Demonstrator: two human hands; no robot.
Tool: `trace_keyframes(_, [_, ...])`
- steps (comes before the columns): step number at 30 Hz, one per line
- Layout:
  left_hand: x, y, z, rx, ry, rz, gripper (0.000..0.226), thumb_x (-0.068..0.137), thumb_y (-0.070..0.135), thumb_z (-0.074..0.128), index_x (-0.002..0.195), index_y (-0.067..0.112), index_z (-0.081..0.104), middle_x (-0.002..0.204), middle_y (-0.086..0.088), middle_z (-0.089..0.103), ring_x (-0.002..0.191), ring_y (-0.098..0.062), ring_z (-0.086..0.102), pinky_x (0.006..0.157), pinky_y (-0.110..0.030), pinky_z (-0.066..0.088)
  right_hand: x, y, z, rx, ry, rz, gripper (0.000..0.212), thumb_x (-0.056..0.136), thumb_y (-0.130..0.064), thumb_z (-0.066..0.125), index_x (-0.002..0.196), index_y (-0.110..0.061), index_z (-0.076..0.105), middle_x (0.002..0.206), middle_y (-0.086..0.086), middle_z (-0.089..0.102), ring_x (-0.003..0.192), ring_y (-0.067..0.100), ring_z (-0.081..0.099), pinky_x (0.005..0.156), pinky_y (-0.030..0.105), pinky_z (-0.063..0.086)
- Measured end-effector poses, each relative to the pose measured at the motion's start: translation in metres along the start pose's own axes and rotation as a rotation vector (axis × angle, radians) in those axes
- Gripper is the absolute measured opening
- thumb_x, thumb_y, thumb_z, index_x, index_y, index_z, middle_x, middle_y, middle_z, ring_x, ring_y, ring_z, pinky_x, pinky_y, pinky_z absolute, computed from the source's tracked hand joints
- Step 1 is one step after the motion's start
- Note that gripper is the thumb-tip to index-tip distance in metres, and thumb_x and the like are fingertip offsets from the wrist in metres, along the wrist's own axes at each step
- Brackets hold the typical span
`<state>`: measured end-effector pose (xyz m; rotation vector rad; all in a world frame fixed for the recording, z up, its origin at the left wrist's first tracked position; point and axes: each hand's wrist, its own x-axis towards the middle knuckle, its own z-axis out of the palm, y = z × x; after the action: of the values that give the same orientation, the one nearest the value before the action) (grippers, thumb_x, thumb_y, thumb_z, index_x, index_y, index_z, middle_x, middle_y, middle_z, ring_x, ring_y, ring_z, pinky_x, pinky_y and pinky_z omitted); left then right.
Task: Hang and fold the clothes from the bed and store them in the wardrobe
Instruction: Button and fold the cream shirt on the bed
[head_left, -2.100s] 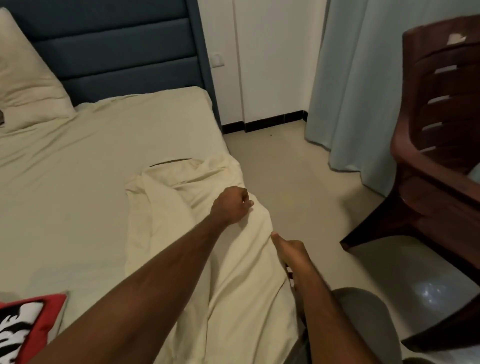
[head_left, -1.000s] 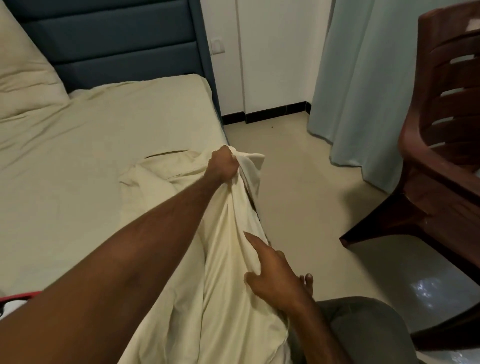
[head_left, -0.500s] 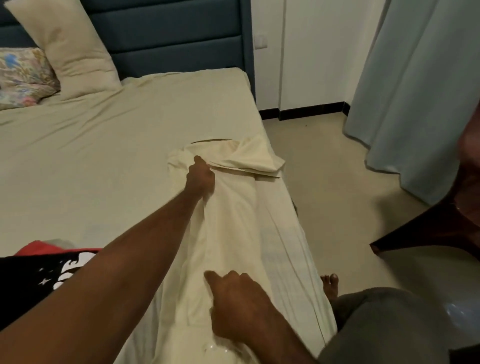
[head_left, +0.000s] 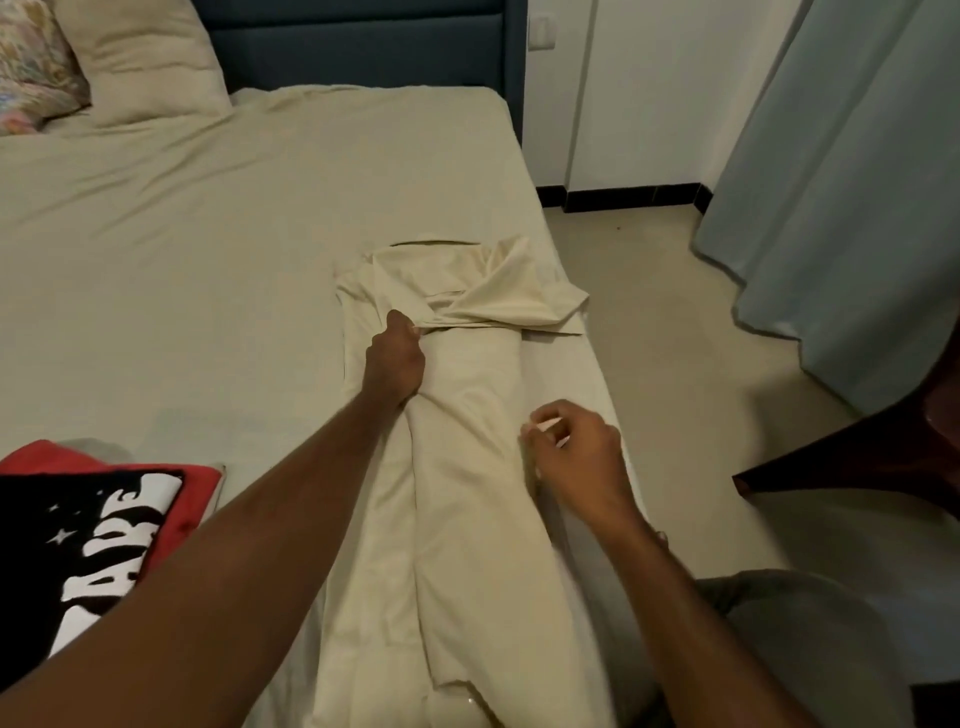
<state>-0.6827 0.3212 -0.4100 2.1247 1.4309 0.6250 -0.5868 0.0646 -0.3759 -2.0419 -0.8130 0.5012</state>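
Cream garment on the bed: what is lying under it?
The cream garment lies on the bedsheet near the bed's right edge. Whether anything else lies beneath is hidden by its folded layers.

One head-worn camera looks forward and down, close over the near right edge of a bed, headboard far.

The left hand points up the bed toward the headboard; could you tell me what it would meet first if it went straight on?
The left hand, gripping the cream garment, would first meet the garment's folded sleeve just ahead, then probably bare bedsheet; depth is uncertain.
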Motion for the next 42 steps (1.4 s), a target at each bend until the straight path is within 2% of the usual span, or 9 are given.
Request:
trace_keyframes(8, [0.003,-0.009,0.007,-0.104,0.011,-0.009,0.016,0.105,0.019,0.038,0.110,0.011,0.051,0.106,-0.017,0.067,0.098,-0.042,0.060,0.075,-0.038,0.037,0.132,-0.006,0.003,-0.357,0.175,-0.085,0.043,0.091,-0.008,0.062,0.131,-0.021,0.058,0.127,0.011,0.052,0.117,0.034,0.054,0.093,0.040,0.048])
trace_keyframes(13, [0.006,-0.012,0.008,-0.128,-0.013,-0.024,0.015,0.105,0.019,0.039,0.109,0.012,0.051,0.102,-0.016,0.067,0.095,-0.041,0.060,0.075,-0.038,0.039,0.180,-0.022,-0.002,-0.722,0.044,-0.097,0.048,0.091,-0.036,0.069,0.137,-0.029,0.057,0.151,0.005,0.033,0.137,0.034,0.033,0.105,0.052,0.039])
trace_keyframes(18, [0.008,-0.013,0.009,-0.151,-0.030,-0.024,0.014,0.105,0.019,0.040,0.108,0.011,0.051,0.095,-0.011,0.064,0.092,-0.039,0.061,0.074,-0.037,0.040,0.203,-0.047,-0.015,-0.642,-0.096,-0.191,0.031,0.096,-0.042,0.050,0.103,-0.018,0.068,0.110,0.013,0.067,0.104,0.036,0.062,0.091,0.044,0.050])
trace_keyframes(23, [0.006,-0.011,0.001,-0.219,-0.036,0.010,0.024,0.104,0.032,0.052,0.113,0.010,0.049,0.086,-0.007,0.062,0.088,-0.035,0.062,0.070,-0.035,0.038,0.210,-0.125,-0.003,-0.342,-0.144,-0.208,0.029,0.098,-0.036,0.057,0.083,-0.013,0.066,0.080,0.003,0.063,0.076,0.023,0.062,0.056,0.027,0.041])
trace_keyframes(29, [-0.018,0.019,-0.046,-0.451,0.314,0.000,0.046,0.088,0.056,0.065,0.106,0.015,0.056,0.091,0.000,0.061,0.082,-0.015,0.058,0.071,-0.028,0.044,0.216,-0.200,0.039,0.066,-0.362,0.159,0.009,0.097,-0.014,0.064,0.097,-0.005,0.065,0.101,0.013,0.070,0.085,0.023,0.064,0.082,0.034,0.056])
trace_keyframes(34, [-0.032,0.048,-0.054,-0.916,-0.350,-0.155,0.051,0.085,0.043,0.078,0.128,0.022,0.060,0.095,-0.004,0.072,0.101,-0.021,0.070,0.079,-0.021,0.055,0.194,-0.230,0.071,0.629,-0.512,0.265,0.010,0.101,-0.008,0.059,0.105,0.001,0.061,0.096,0.014,0.065,0.062,0.016,0.061,0.063,0.028,0.056])
trace_keyframes(36, [-0.014,0.041,-0.050,-1.126,-0.328,-0.197,0.034,0.099,0.028,0.064,0.131,0.017,0.062,0.112,-0.007,0.075,0.113,-0.028,0.068,0.094,-0.036,0.057,0.183,-0.215,0.078,0.401,-0.444,0.091,0.011,0.097,-0.018,0.066,0.100,-0.007,0.068,0.094,0.009,0.071,0.071,0.019,0.070,0.069,0.031,0.056])
trace_keyframes(39, [0.017,0.018,-0.067,-1.433,-0.303,-0.371,0.035,0.109,0.027,0.043,0.136,0.011,0.057,0.127,-0.015,0.069,0.112,-0.031,0.069,0.084,-0.046,0.060,0.172,-0.167,0.065,0.050,-0.103,-0.142,0.018,0.090,-0.028,0.071,0.082,-0.013,0.075,0.085,0.002,0.076,0.089,0.019,0.072,0.081,0.033,0.055])
trace_keyframes(42, [0.051,-0.011,-0.104,-1.502,-0.278,-0.506,0.046,0.108,0.033,0.040,0.138,0.001,0.055,0.130,-0.019,0.066,0.112,-0.029,0.068,0.083,-0.043,0.058,0.157,-0.114,0.039,-0.037,-0.033,-0.150,0.021,0.092,-0.033,0.068,0.083,-0.015,0.073,0.085,-0.002,0.074,0.092,0.018,0.069,0.083,0.030,0.053])
